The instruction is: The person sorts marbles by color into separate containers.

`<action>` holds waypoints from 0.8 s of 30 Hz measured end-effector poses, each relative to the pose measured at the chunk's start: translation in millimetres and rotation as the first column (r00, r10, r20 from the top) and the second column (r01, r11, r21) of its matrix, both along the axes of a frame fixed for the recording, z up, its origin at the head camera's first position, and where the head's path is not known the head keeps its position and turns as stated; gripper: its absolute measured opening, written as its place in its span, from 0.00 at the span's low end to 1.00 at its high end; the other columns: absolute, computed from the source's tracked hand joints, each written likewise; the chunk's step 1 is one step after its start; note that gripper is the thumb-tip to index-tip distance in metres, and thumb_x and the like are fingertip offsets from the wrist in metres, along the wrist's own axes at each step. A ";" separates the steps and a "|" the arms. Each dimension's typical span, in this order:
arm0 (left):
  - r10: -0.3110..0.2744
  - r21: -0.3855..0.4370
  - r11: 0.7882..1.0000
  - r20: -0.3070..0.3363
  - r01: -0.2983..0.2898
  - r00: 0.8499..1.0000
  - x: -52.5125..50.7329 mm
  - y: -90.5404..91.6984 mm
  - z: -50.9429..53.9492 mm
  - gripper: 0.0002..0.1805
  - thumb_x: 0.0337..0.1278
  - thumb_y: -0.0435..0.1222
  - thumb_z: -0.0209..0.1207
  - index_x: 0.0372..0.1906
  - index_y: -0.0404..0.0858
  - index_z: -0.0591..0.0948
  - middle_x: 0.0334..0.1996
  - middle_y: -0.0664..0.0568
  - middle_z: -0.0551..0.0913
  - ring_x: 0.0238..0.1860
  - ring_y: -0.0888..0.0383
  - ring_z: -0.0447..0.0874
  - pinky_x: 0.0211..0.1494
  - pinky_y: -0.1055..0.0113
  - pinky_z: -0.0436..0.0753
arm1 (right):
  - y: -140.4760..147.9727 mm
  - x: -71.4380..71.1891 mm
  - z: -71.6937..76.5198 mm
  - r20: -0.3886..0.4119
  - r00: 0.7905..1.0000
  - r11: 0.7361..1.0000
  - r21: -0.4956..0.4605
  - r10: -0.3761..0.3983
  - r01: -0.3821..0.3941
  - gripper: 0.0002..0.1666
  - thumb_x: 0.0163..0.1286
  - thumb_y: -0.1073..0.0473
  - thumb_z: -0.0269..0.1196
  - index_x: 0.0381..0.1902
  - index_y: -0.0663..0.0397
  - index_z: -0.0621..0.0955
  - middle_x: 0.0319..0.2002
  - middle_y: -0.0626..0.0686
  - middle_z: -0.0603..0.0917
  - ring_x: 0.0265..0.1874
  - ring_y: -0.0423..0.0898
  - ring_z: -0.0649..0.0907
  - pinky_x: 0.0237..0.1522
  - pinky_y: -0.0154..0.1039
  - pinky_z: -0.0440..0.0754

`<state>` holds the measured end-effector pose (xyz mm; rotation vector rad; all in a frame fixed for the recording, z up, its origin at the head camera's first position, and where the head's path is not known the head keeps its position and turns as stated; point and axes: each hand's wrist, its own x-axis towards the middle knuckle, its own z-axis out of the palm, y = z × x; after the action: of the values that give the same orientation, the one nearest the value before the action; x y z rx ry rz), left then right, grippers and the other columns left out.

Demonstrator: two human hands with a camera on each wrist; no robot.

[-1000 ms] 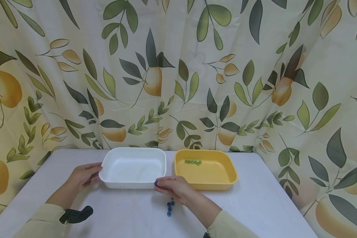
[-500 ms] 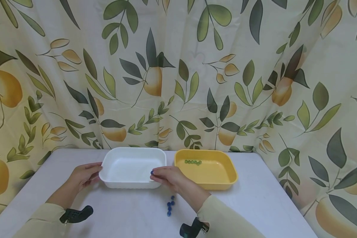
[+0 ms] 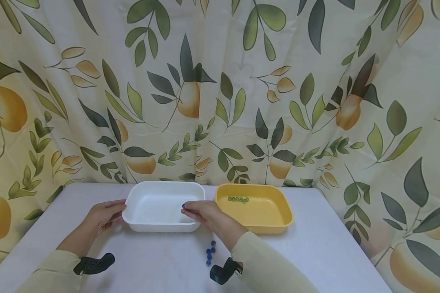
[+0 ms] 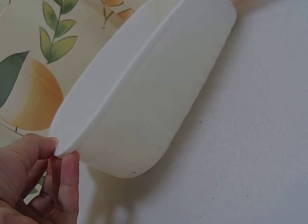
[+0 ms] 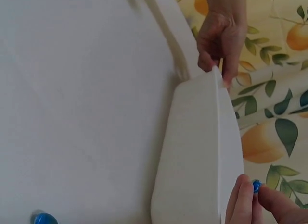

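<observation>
"Pinching what, with your right hand?"

"You have a small, round, glassy blue marble between thumb and fingertips, closed down to its width."

"And where is it?"

"Over the opening of your white, rounded-rectangular, plastic-looking tray, toward the right end of its long axis. Your left hand pinches the tray at the opposite end, so only your right hand is near the marble."

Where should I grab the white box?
Probably pinch the white box by the rim of its left end, coming from the left, like the left hand: that edge looks thin, and the yellow box sits close to the other end.
</observation>
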<state>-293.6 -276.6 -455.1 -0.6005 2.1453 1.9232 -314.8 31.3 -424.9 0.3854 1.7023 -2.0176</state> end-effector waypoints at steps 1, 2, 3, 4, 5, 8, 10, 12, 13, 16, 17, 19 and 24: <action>-0.001 0.000 1.000 0.000 0.001 1.000 0.0 -0.1 0.1 0.32 0.63 0.39 0.64 0.68 0.30 0.70 0.29 0.63 0.83 0.30 0.64 0.84 0.40 0.67 0.87 | -0.8 -1.4 0.3 0.011 1.000 1.000 -0.003 -0.011 0.011 0.23 0.63 0.66 0.68 0.56 0.67 0.78 0.42 0.60 0.88 0.41 0.49 0.89 0.44 0.32 0.85; -0.001 0.000 1.000 0.000 0.001 1.000 0.1 0.0 0.3 0.32 0.63 0.39 0.64 0.68 0.30 0.70 0.29 0.63 0.83 0.30 0.64 0.84 0.41 0.66 0.87 | -1.5 -3.0 0.4 0.021 1.000 1.000 -0.010 -0.021 0.021 0.23 0.63 0.66 0.68 0.56 0.67 0.78 0.42 0.60 0.88 0.41 0.49 0.89 0.44 0.31 0.85; -0.001 0.003 1.000 -0.001 0.001 1.000 0.1 0.0 0.4 0.32 0.63 0.39 0.64 0.68 0.30 0.70 0.29 0.63 0.84 0.30 0.64 0.84 0.41 0.66 0.87 | -2.2 -4.5 0.7 0.032 0.999 0.999 -0.015 -0.030 0.031 0.23 0.63 0.66 0.69 0.56 0.67 0.78 0.41 0.60 0.88 0.42 0.49 0.89 0.44 0.31 0.85; -0.001 0.004 1.000 -0.001 0.001 1.000 0.2 0.0 0.5 0.32 0.63 0.39 0.64 0.68 0.30 0.70 0.29 0.63 0.84 0.30 0.64 0.84 0.41 0.66 0.87 | -2.7 -6.0 0.8 0.036 0.999 0.999 -0.020 -0.036 0.037 0.23 0.63 0.66 0.69 0.55 0.66 0.78 0.42 0.60 0.88 0.42 0.49 0.89 0.44 0.31 0.85; -0.001 0.004 1.000 -0.002 0.001 1.000 0.3 0.0 0.6 0.32 0.63 0.39 0.64 0.67 0.30 0.70 0.29 0.63 0.84 0.30 0.64 0.84 0.41 0.66 0.87 | -3.3 -7.3 0.8 0.041 0.998 0.999 -0.031 -0.043 0.045 0.23 0.63 0.67 0.69 0.55 0.67 0.79 0.42 0.60 0.88 0.42 0.50 0.89 0.44 0.31 0.85; 0.000 0.006 1.000 -0.002 0.000 1.000 0.4 0.1 0.4 0.31 0.63 0.39 0.64 0.67 0.30 0.70 0.29 0.63 0.84 0.30 0.64 0.84 0.40 0.67 0.87 | -4.5 -10.6 0.3 0.053 0.997 0.997 -0.044 -0.057 0.059 0.21 0.62 0.67 0.69 0.53 0.67 0.80 0.42 0.60 0.88 0.42 0.50 0.89 0.44 0.31 0.85; -0.001 0.002 1.000 -0.002 0.001 1.000 0.4 0.1 0.2 0.31 0.63 0.39 0.64 0.67 0.30 0.70 0.29 0.63 0.84 0.30 0.64 0.84 0.40 0.67 0.87 | -5.1 -12.0 -0.1 0.058 0.996 0.996 -0.057 -0.070 0.073 0.21 0.62 0.68 0.69 0.53 0.67 0.80 0.42 0.60 0.88 0.43 0.50 0.89 0.44 0.32 0.85; -0.004 -0.006 1.000 -0.001 0.004 1.000 0.4 0.2 -0.1 0.32 0.63 0.39 0.63 0.68 0.30 0.70 0.29 0.63 0.83 0.30 0.64 0.84 0.39 0.68 0.87 | -5.3 -13.2 -0.8 0.064 0.994 0.993 -0.079 -0.086 0.090 0.20 0.62 0.69 0.69 0.52 0.67 0.80 0.42 0.61 0.88 0.43 0.51 0.89 0.44 0.32 0.85; -0.006 -0.011 1.000 -0.001 0.006 1.000 0.4 0.3 -0.2 0.32 0.63 0.39 0.63 0.68 0.30 0.69 0.29 0.62 0.84 0.30 0.64 0.84 0.39 0.68 0.86 | -5.4 -13.7 -1.2 0.067 0.993 0.991 -0.092 -0.094 0.100 0.20 0.62 0.69 0.68 0.52 0.68 0.80 0.43 0.61 0.88 0.44 0.51 0.88 0.44 0.32 0.85; -0.007 -0.025 1.000 0.002 0.007 1.000 0.1 0.4 -0.6 0.32 0.63 0.40 0.63 0.68 0.30 0.69 0.30 0.62 0.84 0.30 0.64 0.83 0.38 0.69 0.86 | -5.6 -14.8 -1.2 0.080 0.990 0.984 -0.128 -0.112 0.122 0.20 0.62 0.71 0.68 0.53 0.69 0.80 0.43 0.62 0.88 0.44 0.51 0.88 0.44 0.32 0.85; -0.006 -0.027 1.000 0.003 0.006 1.000 0.0 0.2 -0.7 0.33 0.63 0.40 0.63 0.68 0.30 0.69 0.30 0.62 0.84 0.30 0.64 0.83 0.38 0.69 0.86 | -5.8 -15.1 -1.0 0.085 0.989 0.982 -0.138 -0.118 0.129 0.20 0.62 0.71 0.68 0.53 0.69 0.80 0.43 0.62 0.88 0.44 0.51 0.88 0.44 0.32 0.85; -0.002 -0.027 1.000 0.005 0.002 1.000 0.1 0.3 -1.0 0.33 0.63 0.41 0.63 0.68 0.31 0.69 0.30 0.62 0.84 0.30 0.64 0.83 0.38 0.69 0.86 | -6.1 -15.5 -0.8 0.091 0.987 0.979 -0.150 -0.129 0.142 0.20 0.62 0.71 0.67 0.53 0.69 0.80 0.43 0.62 0.87 0.43 0.51 0.89 0.43 0.32 0.85; 0.002 -0.013 1.000 0.005 -0.002 1.000 0.5 0.1 -1.0 0.33 0.63 0.41 0.63 0.68 0.31 0.69 0.30 0.62 0.84 0.30 0.64 0.83 0.39 0.68 0.86 | -5.3 -14.5 -0.5 0.098 0.985 0.974 -0.163 -0.142 0.157 0.20 0.63 0.71 0.67 0.53 0.69 0.80 0.48 0.65 0.85 0.43 0.51 0.89 0.44 0.32 0.85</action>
<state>-293.1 -276.5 -456.1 -0.6091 2.1564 1.9082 -329.3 26.0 -425.4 0.5476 1.4753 -2.2013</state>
